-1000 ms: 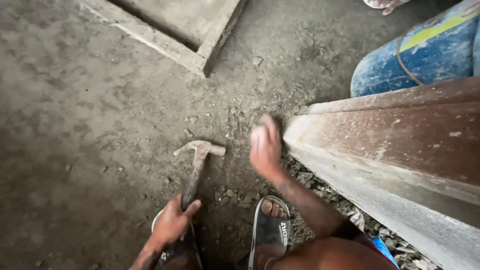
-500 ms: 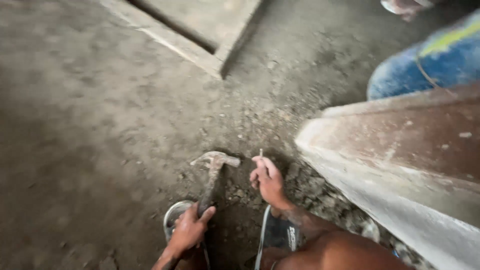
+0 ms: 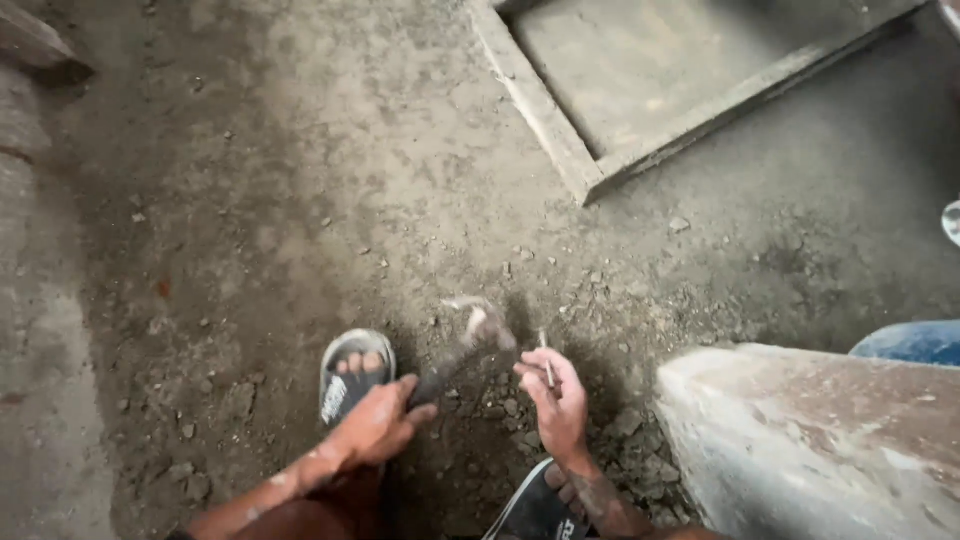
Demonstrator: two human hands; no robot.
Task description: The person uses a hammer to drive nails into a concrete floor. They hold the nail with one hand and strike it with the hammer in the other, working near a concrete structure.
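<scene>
Since a moment ago the view has swung left, so the wooden frame now lies far right, only bare concrete inside it. The left hand has its fingers clamped on the hammer, whose blurred head sits just left of the nail, pinched upright by the right hand over the rubble-strewn floor.

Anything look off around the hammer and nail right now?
The nail pinched in the right hand leans rather than standing straight. The hammer in the left hand is motion-blurred close beside those fingers. Loose rubble litters the dirt floor around both sandals.
</scene>
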